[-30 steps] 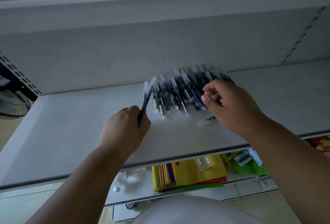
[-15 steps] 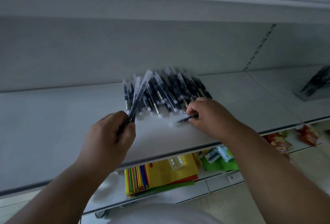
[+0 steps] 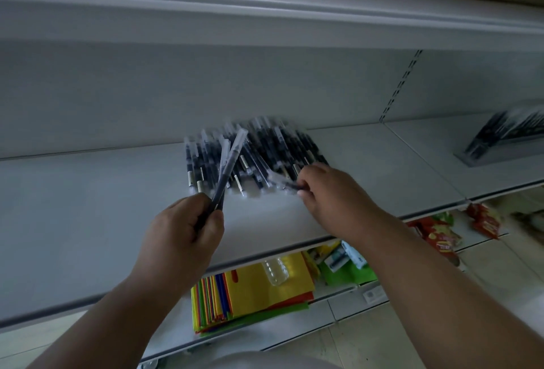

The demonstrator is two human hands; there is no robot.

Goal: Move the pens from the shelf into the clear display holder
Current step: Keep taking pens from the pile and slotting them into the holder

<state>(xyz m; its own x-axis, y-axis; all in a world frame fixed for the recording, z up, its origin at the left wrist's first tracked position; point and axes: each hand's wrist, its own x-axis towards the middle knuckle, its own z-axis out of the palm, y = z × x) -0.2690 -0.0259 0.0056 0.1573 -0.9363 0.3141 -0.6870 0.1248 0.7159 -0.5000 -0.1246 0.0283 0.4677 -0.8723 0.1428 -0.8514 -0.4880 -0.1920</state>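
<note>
A pile of dark pens with clear caps [image 3: 259,154] lies on the white shelf [image 3: 88,221], near the back wall. My left hand [image 3: 182,236] grips two pens [image 3: 228,168] by their lower ends; they stick up and cross over the pile's left side. My right hand [image 3: 332,195] pinches one pen [image 3: 284,184] at the pile's front right edge, lifted slightly off the shelf. The clear display holder [image 3: 506,139] stands at the far right of the shelf with several dark pens in it, blurred.
A higher shelf overhangs the work area. Below the shelf lie coloured paper sheets [image 3: 250,292], a clear bottle [image 3: 275,270] and red snack packets [image 3: 441,236]. A slotted upright [image 3: 400,86] divides the back wall.
The view has swung a little to the right, bringing the display holder further into sight. My left hand holds two pens instead of one. My right hand has picked another pen from the pile's edge.
</note>
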